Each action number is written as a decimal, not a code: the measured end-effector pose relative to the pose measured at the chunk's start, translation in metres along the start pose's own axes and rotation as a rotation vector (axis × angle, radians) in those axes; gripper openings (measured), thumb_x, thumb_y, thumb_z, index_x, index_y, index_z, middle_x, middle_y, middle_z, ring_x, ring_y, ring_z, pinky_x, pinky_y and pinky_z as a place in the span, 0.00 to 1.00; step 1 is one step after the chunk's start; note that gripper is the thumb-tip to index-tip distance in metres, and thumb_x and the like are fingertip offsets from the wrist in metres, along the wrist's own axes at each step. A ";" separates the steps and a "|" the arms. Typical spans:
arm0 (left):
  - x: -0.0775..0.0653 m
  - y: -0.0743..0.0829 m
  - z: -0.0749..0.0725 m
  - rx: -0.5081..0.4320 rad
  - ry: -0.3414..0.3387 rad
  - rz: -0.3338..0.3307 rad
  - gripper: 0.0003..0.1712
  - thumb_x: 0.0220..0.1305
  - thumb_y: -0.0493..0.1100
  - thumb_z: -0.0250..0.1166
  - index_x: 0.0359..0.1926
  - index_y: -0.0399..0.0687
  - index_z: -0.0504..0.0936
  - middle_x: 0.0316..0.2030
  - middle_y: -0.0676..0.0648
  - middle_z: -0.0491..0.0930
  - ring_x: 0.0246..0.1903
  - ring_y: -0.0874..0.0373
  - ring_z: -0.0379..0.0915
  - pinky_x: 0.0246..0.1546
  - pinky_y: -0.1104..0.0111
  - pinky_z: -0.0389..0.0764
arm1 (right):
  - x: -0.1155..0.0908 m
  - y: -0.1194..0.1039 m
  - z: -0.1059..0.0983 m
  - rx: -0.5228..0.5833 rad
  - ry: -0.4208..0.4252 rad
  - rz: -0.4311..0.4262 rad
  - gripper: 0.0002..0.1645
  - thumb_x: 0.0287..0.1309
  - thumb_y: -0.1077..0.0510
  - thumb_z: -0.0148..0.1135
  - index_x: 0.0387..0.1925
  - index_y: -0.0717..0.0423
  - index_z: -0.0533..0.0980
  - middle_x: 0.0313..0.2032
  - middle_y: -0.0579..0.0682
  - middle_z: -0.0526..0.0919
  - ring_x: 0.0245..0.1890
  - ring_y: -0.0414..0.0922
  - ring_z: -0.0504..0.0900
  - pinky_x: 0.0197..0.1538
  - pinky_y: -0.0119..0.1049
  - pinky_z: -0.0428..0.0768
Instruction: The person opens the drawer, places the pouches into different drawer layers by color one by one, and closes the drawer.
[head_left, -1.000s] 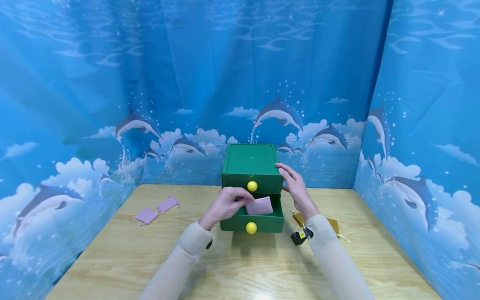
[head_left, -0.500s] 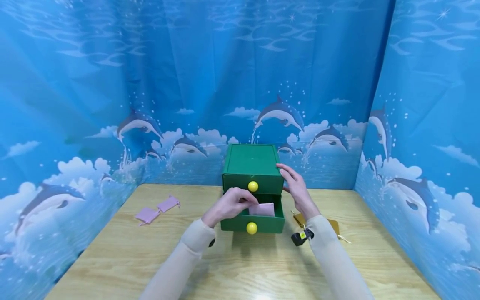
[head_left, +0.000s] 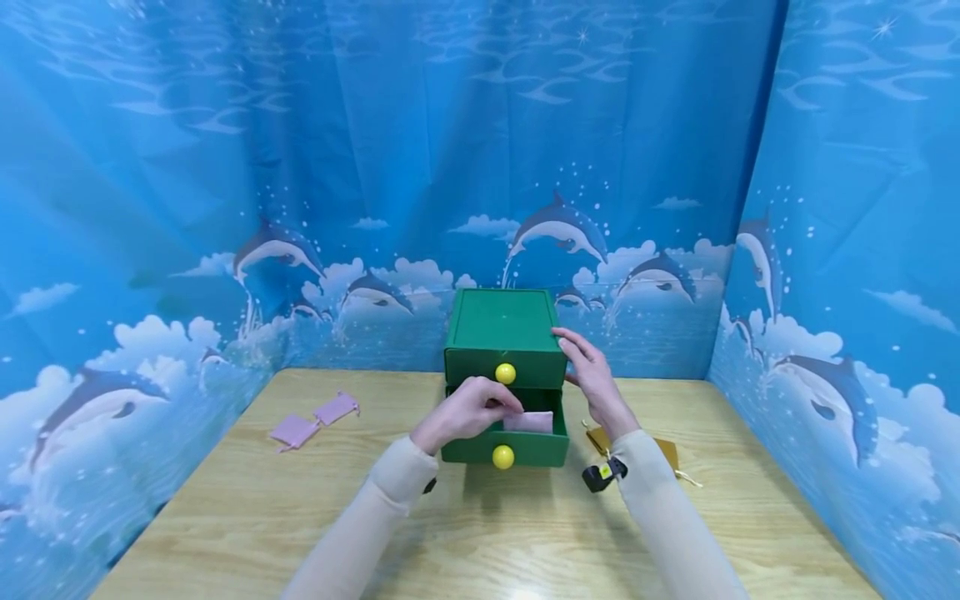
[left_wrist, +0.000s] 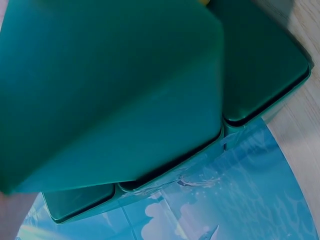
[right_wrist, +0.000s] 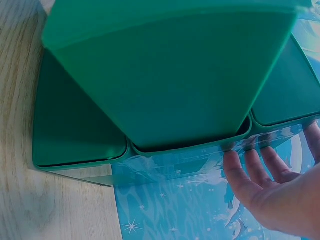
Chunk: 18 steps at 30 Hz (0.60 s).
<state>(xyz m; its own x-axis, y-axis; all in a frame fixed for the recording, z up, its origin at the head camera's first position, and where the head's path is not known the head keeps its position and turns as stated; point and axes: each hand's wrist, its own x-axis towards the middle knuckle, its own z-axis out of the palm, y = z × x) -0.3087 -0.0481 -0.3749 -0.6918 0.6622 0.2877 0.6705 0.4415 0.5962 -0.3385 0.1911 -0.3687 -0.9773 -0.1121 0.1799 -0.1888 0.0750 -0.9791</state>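
Observation:
A green two-drawer cabinet [head_left: 502, 321] stands on the table, its lower drawer [head_left: 536, 451] pulled out and its upper drawer [head_left: 472, 367] closed. My left hand [head_left: 467, 412] reaches over the lower drawer's left side and pinches the left end of a pink pouch [head_left: 534, 422], which lies low inside the drawer. Fingertips of my right hand [head_left: 592, 382] rest against the cabinet's right side. The right wrist view shows that hand's outstretched fingers [right_wrist: 237, 172] at the green frame. In the left wrist view, drawer and frame fill most of the picture and the pouch is hidden.
Two pink drawstring pouches [head_left: 294, 431] lie on the wooden table [head_left: 247, 517] at the left. Mustard-coloured pouches [head_left: 667, 451] lie at the right, partly behind the right forearm. A blue dolphin curtain [head_left: 390, 208] hangs around the table's back and sides.
My left hand has moved slightly right and lowered the pink pouch deeper into the lower drawer. My right hand has stayed at the cabinet's side.

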 end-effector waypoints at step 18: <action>-0.004 0.004 0.001 -0.025 0.120 -0.035 0.12 0.67 0.33 0.62 0.48 0.44 0.87 0.48 0.48 0.85 0.40 0.60 0.79 0.49 0.66 0.82 | 0.000 0.001 0.000 0.003 -0.008 -0.004 0.31 0.73 0.38 0.46 0.70 0.44 0.65 0.74 0.48 0.58 0.73 0.54 0.59 0.68 0.63 0.62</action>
<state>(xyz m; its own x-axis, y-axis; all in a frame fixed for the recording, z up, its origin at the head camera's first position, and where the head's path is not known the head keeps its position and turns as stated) -0.3026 -0.0487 -0.3739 -0.7425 0.5692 0.3531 0.6397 0.4462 0.6258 -0.3385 0.1912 -0.3700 -0.9756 -0.1208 0.1835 -0.1929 0.0718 -0.9786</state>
